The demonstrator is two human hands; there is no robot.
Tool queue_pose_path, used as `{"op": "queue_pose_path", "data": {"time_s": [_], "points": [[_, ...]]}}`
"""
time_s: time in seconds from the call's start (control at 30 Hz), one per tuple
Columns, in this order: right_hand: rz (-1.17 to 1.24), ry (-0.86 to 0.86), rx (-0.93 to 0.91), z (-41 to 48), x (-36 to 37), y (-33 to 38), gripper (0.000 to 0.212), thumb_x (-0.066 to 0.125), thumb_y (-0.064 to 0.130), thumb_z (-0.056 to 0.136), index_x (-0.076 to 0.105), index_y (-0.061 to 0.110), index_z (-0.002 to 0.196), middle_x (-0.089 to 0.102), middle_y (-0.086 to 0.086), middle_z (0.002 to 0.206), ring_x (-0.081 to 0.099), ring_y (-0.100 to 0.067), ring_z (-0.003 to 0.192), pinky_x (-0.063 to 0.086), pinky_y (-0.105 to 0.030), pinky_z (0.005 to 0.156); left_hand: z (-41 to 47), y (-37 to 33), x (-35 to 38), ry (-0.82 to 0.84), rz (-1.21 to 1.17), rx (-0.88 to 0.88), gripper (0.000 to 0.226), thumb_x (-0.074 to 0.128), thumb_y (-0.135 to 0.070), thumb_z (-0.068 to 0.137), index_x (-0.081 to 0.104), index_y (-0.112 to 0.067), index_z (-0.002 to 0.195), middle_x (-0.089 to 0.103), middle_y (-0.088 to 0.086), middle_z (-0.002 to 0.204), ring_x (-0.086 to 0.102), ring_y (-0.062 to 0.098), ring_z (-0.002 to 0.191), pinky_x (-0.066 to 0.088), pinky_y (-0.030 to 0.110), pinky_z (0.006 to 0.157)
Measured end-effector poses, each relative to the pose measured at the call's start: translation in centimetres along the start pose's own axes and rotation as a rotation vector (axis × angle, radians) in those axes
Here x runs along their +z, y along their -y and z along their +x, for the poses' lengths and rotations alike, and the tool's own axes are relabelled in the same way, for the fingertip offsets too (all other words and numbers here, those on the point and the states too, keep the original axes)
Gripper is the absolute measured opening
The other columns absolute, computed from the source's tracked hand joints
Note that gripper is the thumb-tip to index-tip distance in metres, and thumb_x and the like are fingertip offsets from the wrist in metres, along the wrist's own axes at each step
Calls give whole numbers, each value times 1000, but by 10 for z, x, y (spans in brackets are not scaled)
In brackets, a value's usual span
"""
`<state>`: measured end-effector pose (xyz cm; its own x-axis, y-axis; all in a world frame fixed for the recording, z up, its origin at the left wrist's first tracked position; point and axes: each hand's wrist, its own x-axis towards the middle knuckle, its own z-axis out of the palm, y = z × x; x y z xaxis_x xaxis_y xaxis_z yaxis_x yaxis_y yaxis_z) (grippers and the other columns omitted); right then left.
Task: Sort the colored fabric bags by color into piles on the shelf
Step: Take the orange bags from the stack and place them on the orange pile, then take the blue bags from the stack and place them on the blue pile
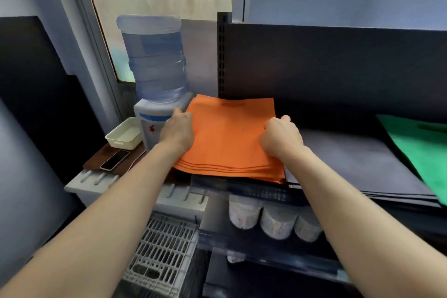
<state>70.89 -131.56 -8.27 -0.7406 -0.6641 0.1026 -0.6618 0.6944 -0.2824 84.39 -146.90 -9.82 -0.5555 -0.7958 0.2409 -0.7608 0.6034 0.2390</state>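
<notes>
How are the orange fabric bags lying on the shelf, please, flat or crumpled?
Flat and stacked: the orange fabric bags have a smooth top, and layered edges show along the near side.

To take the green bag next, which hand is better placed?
Probably the right hand: it holds the right edge of the orange pile, nearer the green bag at far right. The left hand is at the pile's left edge.

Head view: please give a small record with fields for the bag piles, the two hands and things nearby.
orange pile: stack of orange fabric bags, left end of dark shelf
dark pile: flat dark blue-grey fabric layers, right of the orange
green pile: green fabric bag, far right
left hand: grips the orange stack's left edge
right hand: grips its right edge
beside shelf: water dispenser with blue bottle, white plastic tray, black phone
</notes>
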Motion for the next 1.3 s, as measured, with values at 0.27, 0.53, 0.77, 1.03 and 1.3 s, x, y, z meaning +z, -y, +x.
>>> {"op": "queue_pose_path", "data": {"time_s": [0.27, 0.53, 0.77, 1.03, 1.3], "points": [[-129, -178, -99, -2, -11, -3, 8, 46, 5, 88, 52, 10, 87, 53, -14, 110, 48, -30, 98, 33, -33, 78, 1, -7, 3, 12, 19, 66, 36, 46, -2, 90, 55, -5, 125, 43, 17, 129, 48, 36, 116, 40, 45, 99], [-297, -427, -169, -19, -57, -41, 10, 49, 11, 90, 56, 9, 97, 58, -12, 106, 52, -31, 99, 28, -33, 75, -22, -105, -33, -169, -197, 480, 31, 46, -11, 93, 62, -10, 119, 56, 13, 116, 55, 33, 105, 43, 39, 88], [-391, -570, -75, -72, -123, -134, 25, 48, 24, 94, 57, 10, 113, 56, -12, 114, 48, -33, 108, 33, -39, 87, -77, -227, -60, -303, -321, 851, 31, 50, -10, 92, 62, -8, 120, 60, 12, 109, 57, 32, 101, 45, 46, 89], [-461, -644, 168, -169, -199, -307, 32, 48, 32, 94, 57, 11, 117, 57, -14, 115, 48, -34, 110, 34, -41, 90, -173, -407, -53, -264, -486, 1109, 28, 52, -10, 91, 64, -12, 116, 62, 10, 107, 58, 32, 97, 46, 45, 86], [-576, -634, 542, -296, -261, -475, 34, 50, 30, 94, 57, 8, 120, 57, -18, 116, 50, -36, 111, 37, -41, 91, -301, -596, -29, -106, -670, 1376, 32, 49, -10, 91, 63, -16, 119, 61, 7, 113, 57, 28, 102, 43, 40, 90]]}}
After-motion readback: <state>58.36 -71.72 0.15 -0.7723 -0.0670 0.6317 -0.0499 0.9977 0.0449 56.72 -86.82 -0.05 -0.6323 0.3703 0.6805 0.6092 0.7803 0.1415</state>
